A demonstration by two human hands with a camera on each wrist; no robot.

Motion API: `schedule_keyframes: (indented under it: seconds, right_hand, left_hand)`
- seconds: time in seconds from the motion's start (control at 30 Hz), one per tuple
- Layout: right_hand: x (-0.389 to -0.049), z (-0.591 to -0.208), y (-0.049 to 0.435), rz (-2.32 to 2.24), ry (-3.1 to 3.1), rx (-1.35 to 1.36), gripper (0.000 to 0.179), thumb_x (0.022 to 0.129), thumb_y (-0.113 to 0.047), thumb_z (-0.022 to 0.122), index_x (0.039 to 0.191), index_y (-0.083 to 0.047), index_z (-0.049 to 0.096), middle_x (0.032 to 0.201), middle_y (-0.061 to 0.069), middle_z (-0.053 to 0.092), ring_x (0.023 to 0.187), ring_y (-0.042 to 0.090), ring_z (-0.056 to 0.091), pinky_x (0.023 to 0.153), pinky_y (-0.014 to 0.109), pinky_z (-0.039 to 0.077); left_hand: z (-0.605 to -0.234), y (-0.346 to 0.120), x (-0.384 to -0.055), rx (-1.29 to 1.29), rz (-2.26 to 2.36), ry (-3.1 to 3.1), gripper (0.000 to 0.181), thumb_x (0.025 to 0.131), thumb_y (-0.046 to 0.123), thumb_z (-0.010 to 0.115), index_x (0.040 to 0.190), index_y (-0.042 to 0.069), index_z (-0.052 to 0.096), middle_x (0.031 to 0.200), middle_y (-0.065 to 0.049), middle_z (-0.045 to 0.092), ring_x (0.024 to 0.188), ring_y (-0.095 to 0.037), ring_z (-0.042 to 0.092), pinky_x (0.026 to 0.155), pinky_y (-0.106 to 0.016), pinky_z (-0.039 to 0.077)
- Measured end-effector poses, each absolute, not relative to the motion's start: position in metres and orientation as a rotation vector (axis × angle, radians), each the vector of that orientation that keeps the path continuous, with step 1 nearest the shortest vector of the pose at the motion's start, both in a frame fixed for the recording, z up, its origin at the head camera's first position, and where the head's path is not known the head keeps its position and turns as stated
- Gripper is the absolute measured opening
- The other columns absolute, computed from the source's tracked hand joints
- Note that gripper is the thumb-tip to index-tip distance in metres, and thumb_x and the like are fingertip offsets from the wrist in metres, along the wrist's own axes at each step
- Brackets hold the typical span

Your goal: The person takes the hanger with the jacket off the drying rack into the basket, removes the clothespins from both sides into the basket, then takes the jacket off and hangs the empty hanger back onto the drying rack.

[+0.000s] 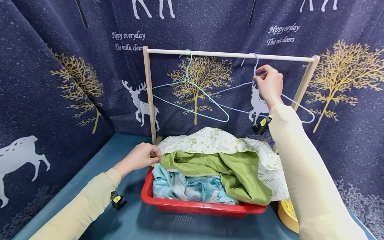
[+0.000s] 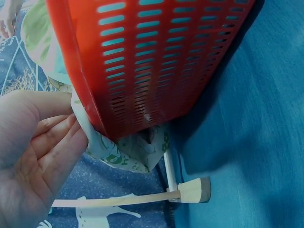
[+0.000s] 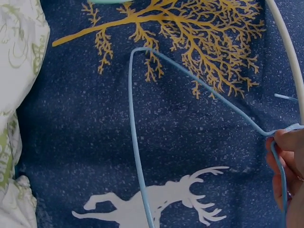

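My right hand [image 1: 271, 83] pinches the neck of a light blue hanger [image 1: 234, 87], whose hook goes over the white rail of a small rack. In the right wrist view, thumb and fingers close round the wire just below the hook. Low on the left, my left hand [image 1: 144, 156] pinches the edge of a white jacket [image 1: 210, 140] with green print, green lining [image 1: 207, 162] and a zip. Its thumb and fingers have the printed cloth [image 2: 107, 147] between them, right at the basket's rim. The jacket lies spread over the red basket [image 1: 198, 207].
A mint hanger [image 1: 207, 95] hangs further left on the rail [image 1: 222, 54], between wooden posts [image 1: 150, 96]. Light blue clothes [image 1: 192, 188] fill the basket beneath the jacket. A yellow container [image 1: 286, 216] stands right of it, partly behind my right arm. A patterned curtain forms the back.
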State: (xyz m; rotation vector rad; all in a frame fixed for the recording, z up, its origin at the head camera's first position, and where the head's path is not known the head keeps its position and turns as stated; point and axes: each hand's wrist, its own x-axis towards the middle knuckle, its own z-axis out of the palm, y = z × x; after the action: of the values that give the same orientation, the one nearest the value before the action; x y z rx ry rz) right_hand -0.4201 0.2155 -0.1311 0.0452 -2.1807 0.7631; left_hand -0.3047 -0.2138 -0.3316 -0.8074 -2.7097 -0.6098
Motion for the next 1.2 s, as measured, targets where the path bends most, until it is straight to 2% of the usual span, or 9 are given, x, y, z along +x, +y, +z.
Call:
schedule_keyframes:
  seconds: [0.07, 0.1, 0.2, 0.27, 0.33, 0.67, 0.83, 1.07, 1.2]
  right_hand:
    - [-0.420, -0.131, 0.217, 0.754, -2.198, 0.057, 0.026, 0.093, -0.021, 0.064, 0.119, -0.017, 0.068, 0.109, 0.012, 0.074, 0.072, 0.001, 0.049, 0.078, 0.037, 0.041]
    - [-0.419, -0.131, 0.217, 0.751, -2.208, 0.064, 0.027, 0.093, -0.020, 0.063, 0.120, -0.017, 0.067, 0.109, 0.012, 0.073, 0.073, 0.002, 0.051, 0.078, 0.037, 0.042]
    - [-0.416, -0.131, 0.218, 0.748, -2.235, 0.081, 0.029, 0.094, -0.017, 0.060, 0.123, -0.015, 0.065, 0.111, 0.014, 0.072, 0.085, 0.016, 0.061, 0.082, 0.042, 0.044]
    - [-0.415, -0.132, 0.219, 0.743, -2.244, 0.082, 0.031, 0.094, -0.014, 0.059, 0.125, -0.014, 0.064, 0.112, 0.015, 0.072, 0.096, 0.027, 0.064, 0.086, 0.046, 0.044]
    - [-0.415, -0.133, 0.220, 0.733, -2.253, 0.081, 0.032, 0.095, -0.013, 0.056, 0.126, -0.014, 0.063, 0.114, 0.017, 0.071, 0.103, 0.032, 0.065, 0.089, 0.049, 0.044]
    - [-0.413, -0.139, 0.225, 0.679, -2.267, 0.096, 0.038, 0.095, -0.019, 0.060, 0.132, -0.013, 0.059, 0.119, 0.014, 0.071, 0.108, 0.031, 0.066, 0.093, 0.050, 0.045]
    - [-0.408, -0.146, 0.229, 0.654, -2.288, 0.136, 0.051, 0.094, -0.030, 0.062, 0.143, -0.016, 0.052, 0.130, 0.017, 0.066, 0.114, 0.036, 0.061, 0.094, 0.054, 0.045]
    - [-0.404, -0.153, 0.235, 0.563, -2.349, 0.219, 0.067, 0.091, -0.045, 0.063, 0.151, -0.022, 0.042, 0.142, 0.024, 0.054, 0.125, 0.050, 0.051, 0.098, 0.062, 0.041]
    - [-0.400, -0.159, 0.239, 0.557, -2.330, 0.250, 0.069, 0.092, -0.045, 0.063, 0.152, -0.022, 0.038, 0.151, 0.018, 0.047, 0.134, 0.048, 0.045, 0.107, 0.062, 0.036]
  left_hand:
    - [-0.331, -0.214, -0.304, -0.806, -0.613, -2.712, 0.015, 0.084, 0.008, 0.073, 0.076, 0.021, 0.071, 0.073, 0.007, 0.070, 0.064, 0.000, 0.058, 0.060, -0.023, 0.047]
    - [-0.331, -0.214, -0.304, -0.805, -0.615, -2.713, 0.015, 0.084, 0.008, 0.073, 0.076, 0.021, 0.071, 0.073, 0.007, 0.070, 0.064, 0.000, 0.058, 0.060, -0.023, 0.047]
    - [-0.332, -0.214, -0.304, -0.802, -0.614, -2.713, 0.015, 0.084, 0.008, 0.074, 0.076, 0.021, 0.071, 0.073, 0.007, 0.070, 0.064, 0.000, 0.058, 0.060, -0.023, 0.048]
    - [-0.331, -0.213, -0.305, -0.807, -0.612, -2.709, 0.015, 0.084, 0.007, 0.074, 0.077, 0.021, 0.071, 0.073, 0.007, 0.070, 0.065, 0.000, 0.058, 0.060, -0.023, 0.047]
    - [-0.331, -0.213, -0.304, -0.810, -0.612, -2.707, 0.015, 0.084, 0.008, 0.074, 0.076, 0.021, 0.072, 0.073, 0.007, 0.070, 0.064, 0.000, 0.058, 0.060, -0.023, 0.047]
    - [-0.330, -0.212, -0.301, -0.807, -0.615, -2.708, 0.016, 0.084, 0.008, 0.073, 0.076, 0.021, 0.072, 0.072, 0.008, 0.070, 0.062, 0.001, 0.057, 0.058, -0.022, 0.046]
    - [-0.330, -0.212, -0.302, -0.799, -0.612, -2.714, 0.015, 0.084, 0.008, 0.074, 0.076, 0.021, 0.072, 0.071, 0.008, 0.069, 0.062, 0.001, 0.057, 0.058, -0.022, 0.046]
    - [-0.331, -0.213, -0.304, -0.799, -0.614, -2.708, 0.015, 0.084, 0.008, 0.073, 0.077, 0.021, 0.073, 0.072, 0.008, 0.070, 0.062, 0.001, 0.057, 0.058, -0.022, 0.046]
    - [-0.332, -0.213, -0.304, -0.793, -0.622, -2.709, 0.015, 0.084, 0.008, 0.073, 0.077, 0.021, 0.073, 0.071, 0.008, 0.069, 0.062, 0.001, 0.057, 0.058, -0.021, 0.046]
